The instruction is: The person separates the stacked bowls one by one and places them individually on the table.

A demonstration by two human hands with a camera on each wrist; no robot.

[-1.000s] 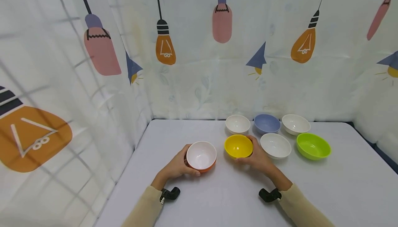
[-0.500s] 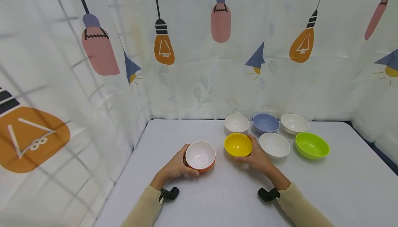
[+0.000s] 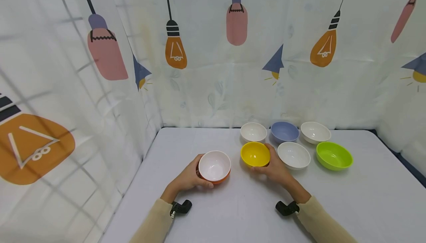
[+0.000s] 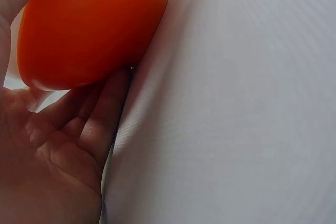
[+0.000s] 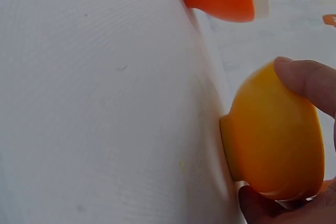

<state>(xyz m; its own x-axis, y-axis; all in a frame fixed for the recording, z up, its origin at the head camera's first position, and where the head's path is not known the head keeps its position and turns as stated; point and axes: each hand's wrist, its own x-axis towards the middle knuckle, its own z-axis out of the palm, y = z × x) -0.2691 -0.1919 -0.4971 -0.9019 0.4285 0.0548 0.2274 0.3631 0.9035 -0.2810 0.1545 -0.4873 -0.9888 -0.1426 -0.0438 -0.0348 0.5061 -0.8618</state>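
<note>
My left hand (image 3: pixel 190 176) grips an orange bowl (image 4: pixel 92 30) from its left side, thumb at the near side. A white bowl (image 3: pixel 215 166) is nested inside it, so in the head view only a sliver of orange shows below the white rim. To the right, my right hand (image 3: pixel 274 167) holds a yellow bowl (image 3: pixel 255 154) between thumb and fingers, gripping it from the right. The yellow bowl is upright, its foot at or just above the tabletop in the right wrist view; I cannot tell which. A gap separates the two held bowls.
Right behind the yellow bowl stands a white bowl (image 3: pixel 253 132). A blue bowl (image 3: pixel 284 132) and another white bowl (image 3: pixel 315 132) continue that back row. In front of them are a white bowl (image 3: pixel 294 156) and a green bowl (image 3: pixel 334 156). A white cloth covers the table (image 3: pixel 239 206).
The yellow bowl in my right hand has shifted very slightly up in the head view, toward the back row. My left hand and its nested bowls have stayed in place.
</note>
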